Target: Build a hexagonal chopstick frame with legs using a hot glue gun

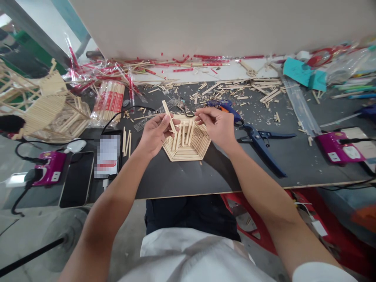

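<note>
My left hand (157,132) is closed around a short wooden stick (168,114), which slants up and to the left between thumb and fingers. Under both hands lies a six-sided frame (186,154) built from stacked wooden sticks, with several upright stick pieces inside it. My right hand (216,124) hovers over the frame's right rear, its thumb and fingertips pinched together. Whatever sits between those fingertips is too small to make out. Just behind the right hand rests a blue glue gun (225,105), partly covered.
Dark blue cutting pliers (263,147) lie right of the frame. Two phones (76,178), loose sticks (127,141) and a bundle of wrapped chopsticks (108,101) are on the left. Purple power sockets (49,168) stand at both sides. Stick scraps (217,91) cover the back.
</note>
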The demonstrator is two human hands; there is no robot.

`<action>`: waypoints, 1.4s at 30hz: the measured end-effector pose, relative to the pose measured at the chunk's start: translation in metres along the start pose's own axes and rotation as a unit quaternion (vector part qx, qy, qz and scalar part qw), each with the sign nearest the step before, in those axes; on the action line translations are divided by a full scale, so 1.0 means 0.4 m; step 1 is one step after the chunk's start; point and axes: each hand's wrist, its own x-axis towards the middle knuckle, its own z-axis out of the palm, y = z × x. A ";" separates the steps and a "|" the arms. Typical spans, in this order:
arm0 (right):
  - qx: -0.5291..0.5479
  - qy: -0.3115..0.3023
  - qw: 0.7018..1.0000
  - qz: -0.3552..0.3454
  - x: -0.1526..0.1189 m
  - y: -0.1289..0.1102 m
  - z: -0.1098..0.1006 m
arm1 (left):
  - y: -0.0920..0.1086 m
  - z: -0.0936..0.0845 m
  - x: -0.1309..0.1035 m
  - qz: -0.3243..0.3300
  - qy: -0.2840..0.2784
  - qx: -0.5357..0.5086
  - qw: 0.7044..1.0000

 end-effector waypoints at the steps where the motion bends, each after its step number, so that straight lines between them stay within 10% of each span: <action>1: -0.020 0.003 1.000 0.006 -0.003 -0.003 0.002 | 0.000 0.001 0.000 -0.006 0.002 -0.008 1.000; 10: -0.051 -0.016 0.998 0.014 -0.013 -0.011 0.005 | 0.025 0.006 0.008 -0.101 0.058 -0.144 0.983; 19: -0.227 0.082 0.963 -0.124 0.013 0.016 -0.037 | 0.025 0.018 -0.002 -0.087 0.065 -0.093 0.990; 30: -0.036 -0.159 0.986 -0.034 -0.071 -0.046 0.076 | -0.011 0.007 -0.008 0.009 -0.047 0.000 0.999; 42: -0.052 0.160 0.985 0.028 0.032 -0.037 -0.069 | 0.049 -0.039 0.010 0.099 0.114 0.084 0.985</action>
